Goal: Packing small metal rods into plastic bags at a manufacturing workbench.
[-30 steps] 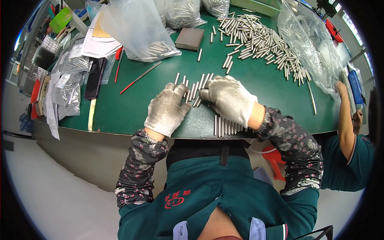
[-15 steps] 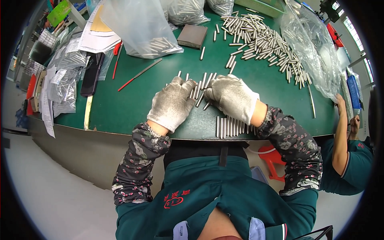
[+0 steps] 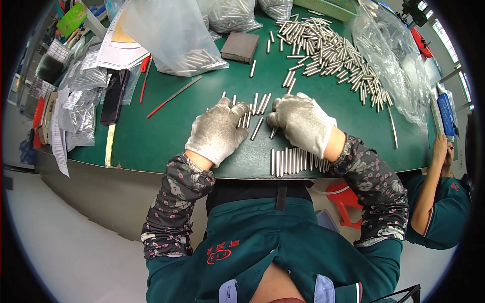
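Both hands wear greyish-white work gloves, knuckles up, over the green table. My left hand (image 3: 216,130) is closed around several short steel pins (image 3: 246,120), whose ends show beside its fingers and thumb. To its right, my right hand (image 3: 304,123) has its fingers curled down and pinched on a steel pin (image 3: 273,133) that pokes out below them; its fingertips are hidden. Between the hands a loose pin (image 3: 256,129) lies slanted, with a few more pins (image 3: 261,103) just beyond. An even row of pins (image 3: 290,160) lines the near table edge below my right hand.
A big heap of pins (image 3: 328,50) spreads at the far right beside clear plastic sheeting (image 3: 391,70). Farther back are a dark metal block (image 3: 240,47), a bag of pins (image 3: 177,40), a red-handled file (image 3: 174,97) and a phone (image 3: 115,97). Another person's hands (image 3: 442,150) are at right.
My right hand has shifted slightly right, away from my left hand, and the gap between them is wider. A slanted pin now lies uncovered there. My left hand has barely moved.
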The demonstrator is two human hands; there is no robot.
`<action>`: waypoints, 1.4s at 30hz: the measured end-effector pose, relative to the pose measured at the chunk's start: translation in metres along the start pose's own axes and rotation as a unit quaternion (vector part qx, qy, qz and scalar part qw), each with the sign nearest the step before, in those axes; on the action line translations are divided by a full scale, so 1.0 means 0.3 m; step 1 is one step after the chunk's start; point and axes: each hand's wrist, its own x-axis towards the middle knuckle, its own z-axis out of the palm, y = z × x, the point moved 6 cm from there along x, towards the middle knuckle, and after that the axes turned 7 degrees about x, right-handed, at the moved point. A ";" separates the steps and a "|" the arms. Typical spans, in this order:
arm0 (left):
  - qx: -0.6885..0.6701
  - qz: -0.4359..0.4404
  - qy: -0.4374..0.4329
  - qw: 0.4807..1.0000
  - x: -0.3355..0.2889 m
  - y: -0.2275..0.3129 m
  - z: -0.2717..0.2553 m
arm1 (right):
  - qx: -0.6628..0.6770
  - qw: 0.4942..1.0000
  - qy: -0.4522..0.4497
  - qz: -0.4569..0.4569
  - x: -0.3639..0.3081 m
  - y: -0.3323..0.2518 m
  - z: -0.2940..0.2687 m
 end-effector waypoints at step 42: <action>0.007 0.006 0.126 0.992 0.097 0.038 0.008 | 0.095 0.961 0.053 0.253 0.065 0.092 0.001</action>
